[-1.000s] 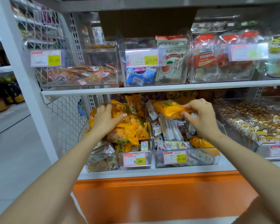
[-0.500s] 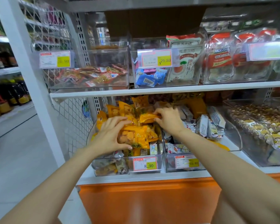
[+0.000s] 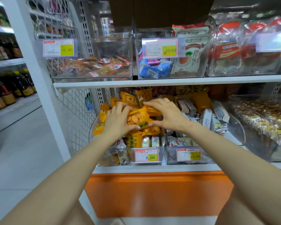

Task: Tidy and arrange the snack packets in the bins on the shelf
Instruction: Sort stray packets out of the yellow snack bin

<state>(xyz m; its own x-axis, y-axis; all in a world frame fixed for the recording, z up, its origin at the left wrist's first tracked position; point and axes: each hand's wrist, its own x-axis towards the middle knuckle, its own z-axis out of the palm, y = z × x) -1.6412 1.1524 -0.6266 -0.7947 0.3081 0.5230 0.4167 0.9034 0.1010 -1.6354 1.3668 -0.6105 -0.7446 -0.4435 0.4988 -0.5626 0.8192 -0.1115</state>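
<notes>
A heap of yellow snack packets (image 3: 137, 117) fills the clear left bin (image 3: 109, 158) on the lower shelf, which carries an 8.90 price tag. My left hand (image 3: 118, 119) lies on the left of the heap and grips the top packet, fingers curled over it and thumb under its front edge. My right hand (image 3: 167, 116) rests on the right side of the same heap. Its fingers are stretched flat across the packets and its thumb touches the front one. The neighbouring bin (image 3: 172, 158) holds white packets (image 3: 207, 118) and some yellow ones at the back.
The upper shelf (image 3: 169, 82) hangs close above the heap and carries clear bins of red, blue and white packets. A large curved bin (image 3: 240, 127) of small wrapped snacks stands to the right. A wire mesh panel (image 3: 78, 114) closes the left side, and an aisle floor lies beyond it.
My right hand has carried a yellow packet from the second bin leftwards onto the yellow heap and now lies flat on it. My left hand stayed on the heap.
</notes>
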